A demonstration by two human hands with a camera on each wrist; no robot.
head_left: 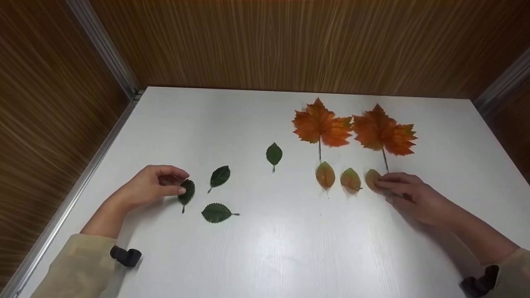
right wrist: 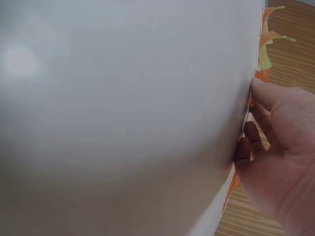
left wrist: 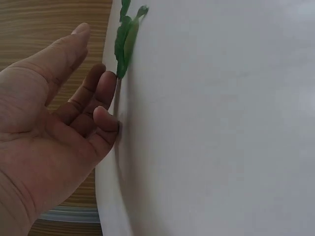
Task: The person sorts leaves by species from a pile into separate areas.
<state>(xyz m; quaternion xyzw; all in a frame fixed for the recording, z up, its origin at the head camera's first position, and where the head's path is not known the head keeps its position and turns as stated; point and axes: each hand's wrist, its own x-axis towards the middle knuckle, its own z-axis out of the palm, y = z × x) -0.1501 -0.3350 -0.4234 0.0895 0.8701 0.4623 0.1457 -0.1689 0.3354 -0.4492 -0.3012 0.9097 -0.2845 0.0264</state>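
White desk (head_left: 269, 252). L hand (head_left: 151, 186) at L, R hand (head_left: 418, 200) at R; fingers at leaf each side, pinch vs. touch: can't tell. 2 maple leaves (head_left: 381, 129) beyond R hand; R one's stem (head_left: 385, 159) nr fingers, could snag. Sm. green leaf (head_left: 189, 194) at L thumb, orange-green leaf (head_left: 371, 179) at R fingertips: light, prob. skid if brushed.

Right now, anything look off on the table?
Slightly: one green leaf lies apart from the other three green leaves, closer to the orange maple leaves. Those three point different ways, whereas the small orange-green leaves form a rough row. No spill or damage visible.
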